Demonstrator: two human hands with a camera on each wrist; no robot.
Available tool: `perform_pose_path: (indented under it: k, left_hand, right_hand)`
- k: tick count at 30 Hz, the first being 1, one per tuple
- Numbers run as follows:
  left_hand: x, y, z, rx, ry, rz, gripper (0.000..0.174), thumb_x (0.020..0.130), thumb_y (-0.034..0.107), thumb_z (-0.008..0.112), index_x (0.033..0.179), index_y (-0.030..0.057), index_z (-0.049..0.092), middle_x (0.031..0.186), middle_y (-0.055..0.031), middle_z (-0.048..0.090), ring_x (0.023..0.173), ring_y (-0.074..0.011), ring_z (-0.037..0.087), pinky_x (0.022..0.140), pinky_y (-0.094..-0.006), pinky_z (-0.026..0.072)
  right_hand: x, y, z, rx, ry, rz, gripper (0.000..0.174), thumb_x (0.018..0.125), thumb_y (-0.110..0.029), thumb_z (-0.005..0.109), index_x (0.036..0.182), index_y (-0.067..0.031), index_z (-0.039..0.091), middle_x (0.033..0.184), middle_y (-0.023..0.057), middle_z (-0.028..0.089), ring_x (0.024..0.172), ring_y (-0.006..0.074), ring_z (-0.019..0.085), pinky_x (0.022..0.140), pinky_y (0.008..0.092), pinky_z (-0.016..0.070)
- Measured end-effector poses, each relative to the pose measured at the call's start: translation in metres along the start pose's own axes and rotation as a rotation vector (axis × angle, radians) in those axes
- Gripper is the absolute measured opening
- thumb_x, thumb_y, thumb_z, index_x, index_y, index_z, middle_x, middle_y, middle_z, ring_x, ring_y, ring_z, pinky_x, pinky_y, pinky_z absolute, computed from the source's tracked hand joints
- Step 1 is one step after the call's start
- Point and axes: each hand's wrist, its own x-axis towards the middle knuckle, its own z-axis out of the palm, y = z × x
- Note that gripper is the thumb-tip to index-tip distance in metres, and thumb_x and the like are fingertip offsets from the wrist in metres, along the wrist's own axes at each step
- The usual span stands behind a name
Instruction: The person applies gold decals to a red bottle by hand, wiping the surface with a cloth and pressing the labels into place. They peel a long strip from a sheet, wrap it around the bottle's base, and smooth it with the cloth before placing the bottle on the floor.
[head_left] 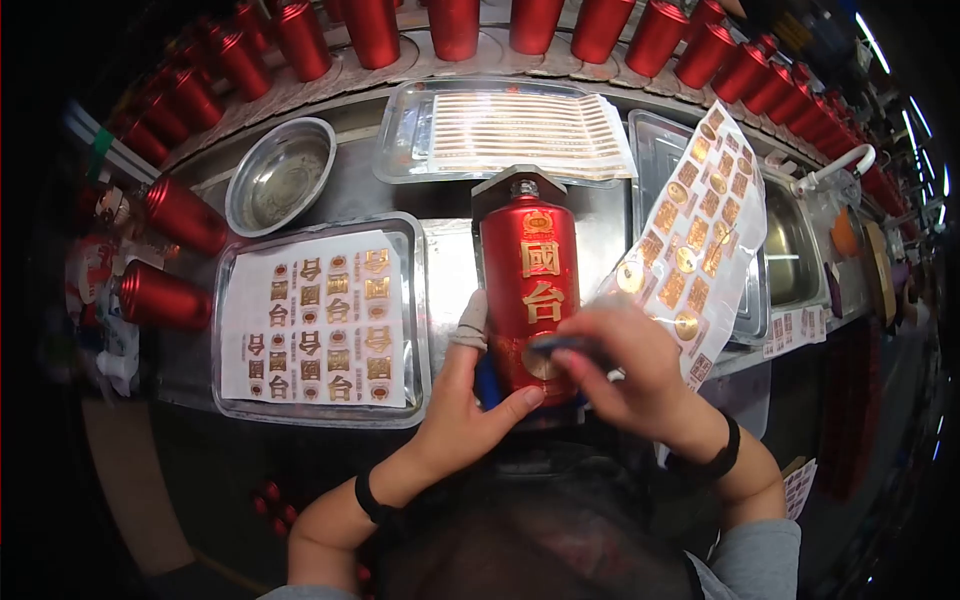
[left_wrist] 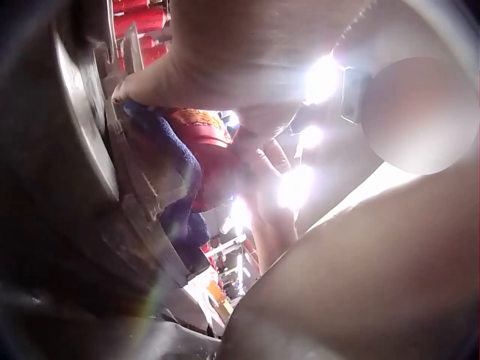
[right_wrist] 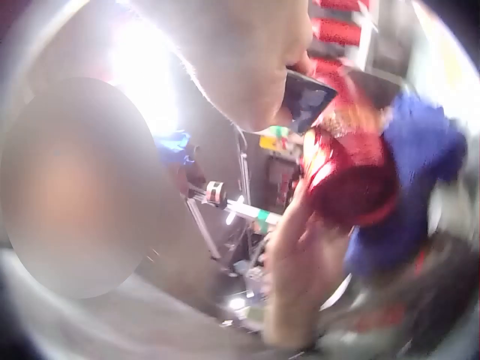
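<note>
A red bottle point(head_left: 528, 270) with gold characters lies on its back in a holder, its neck pointing away from me. My left hand point(head_left: 465, 395) holds the bottle at its lower left side, the thumb over its front near the base. One left finger wears a pale finger cot point(head_left: 472, 318). In my right hand point(head_left: 635, 370) is a dark flat scraper point(right_wrist: 306, 99), pinched between thumb and fingers and held against the lower front of the bottle. A gold label patch point(head_left: 541, 364) shows beneath it. Blue cloth point(left_wrist: 176, 150) lies under the bottle.
A tray point(head_left: 418, 375) of gold character stickers stands left, below a metal bowl point(head_left: 281, 176). Another tray point(head_left: 400, 105) with striped sheets is behind. A sticker sheet point(head_left: 700, 225) leans at right beside a sink point(head_left: 792, 265). Red bottles point(head_left: 455, 28) line the conveyor; two more point(head_left: 165, 293) are left.
</note>
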Motion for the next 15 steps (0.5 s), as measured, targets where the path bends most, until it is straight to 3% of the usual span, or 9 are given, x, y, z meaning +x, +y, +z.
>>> perform_pose_path:
  k: [1, 2, 6, 8, 10, 13, 15]
  left_hand:
    - [0.001, -0.001, 0.002, -0.028, 0.008, 0.002, 0.098, 0.085, 0.020, 0.076, 0.153, -0.0064, 0.012, 0.151, -0.0220, 0.032, 0.141, -0.0279, 0.034, 0.115, -0.0372, 0.0287]
    - [0.002, 0.000, 0.003, -0.039, 0.004, -0.001, 0.098, 0.085, 0.020, 0.076, 0.153, -0.0065, 0.012, 0.152, -0.0221, 0.032, 0.141, -0.0280, 0.034, 0.115, -0.0372, 0.0285]
    - [0.000, -0.003, -0.002, 0.011, -0.019, -0.007, 0.098, 0.085, 0.021, 0.076, 0.153, -0.0052, 0.012, 0.154, -0.0219, 0.029, 0.143, -0.0286, 0.031, 0.116, -0.0377, 0.0266]
    - [-0.002, -0.003, -0.008, 0.085, -0.055, -0.033, 0.098, 0.085, 0.021, 0.076, 0.154, -0.0043, 0.012, 0.156, -0.0213, 0.027, 0.145, -0.0289, 0.029, 0.117, -0.0379, 0.0257]
    - [-0.002, -0.003, -0.011, 0.038, -0.059, -0.046, 0.097, 0.085, 0.020, 0.076, 0.154, -0.0034, 0.012, 0.157, -0.0208, 0.026, 0.146, -0.0291, 0.027, 0.117, -0.0380, 0.0247]
    - [-0.002, -0.005, -0.009, -0.032, -0.075, -0.043, 0.095, 0.086, 0.020, 0.075, 0.155, -0.0026, 0.012, 0.157, -0.0204, 0.025, 0.146, -0.0291, 0.027, 0.117, -0.0379, 0.0239]
    - [-0.001, -0.003, -0.011, -0.039, -0.076, -0.022, 0.092, 0.088, 0.018, 0.072, 0.155, -0.0026, 0.012, 0.158, -0.0203, 0.026, 0.146, -0.0284, 0.027, 0.118, -0.0375, 0.0234]
  right_hand:
    - [-0.005, 0.007, 0.003, 0.016, 0.102, 0.095, 0.027, 0.074, 0.001, 0.075, 0.098, -0.0018, 0.063, 0.086, 0.0130, 0.064, 0.074, 0.0319, 0.061, 0.063, 0.0392, 0.0483]
    - [-0.005, 0.013, -0.007, -0.150, 0.104, -0.007, 0.030, 0.072, 0.001, 0.075, 0.099, -0.0028, 0.063, 0.086, 0.0124, 0.063, 0.075, 0.0315, 0.061, 0.063, 0.0386, 0.0480]
    - [-0.030, 0.011, -0.009, -0.041, -0.058, -0.299, 0.023, 0.069, -0.002, 0.078, 0.090, -0.0052, 0.069, 0.090, 0.0072, 0.065, 0.076, 0.0254, 0.061, 0.064, 0.0355, 0.0487]
    - [-0.051, 0.006, -0.007, 0.023, -0.117, -0.319, 0.021, 0.069, -0.005, 0.079, 0.088, -0.0054, 0.070, 0.093, 0.0068, 0.067, 0.079, 0.0249, 0.061, 0.064, 0.0348, 0.0489]
    - [-0.057, -0.002, -0.011, 0.061, -0.205, -0.210, 0.022, 0.068, -0.005, 0.079, 0.088, -0.0056, 0.070, 0.092, 0.0059, 0.067, 0.079, 0.0240, 0.060, 0.065, 0.0354, 0.0484]
    - [-0.041, -0.009, -0.012, -0.058, -0.019, -0.130, 0.025, 0.066, -0.005, 0.079, 0.089, -0.0068, 0.071, 0.092, 0.0040, 0.065, 0.079, 0.0221, 0.059, 0.067, 0.0360, 0.0476]
    - [-0.045, -0.010, -0.004, -0.120, -0.033, -0.236, 0.027, 0.064, -0.005, 0.080, 0.089, -0.0078, 0.072, 0.093, 0.0029, 0.065, 0.080, 0.0215, 0.059, 0.068, 0.0360, 0.0470]
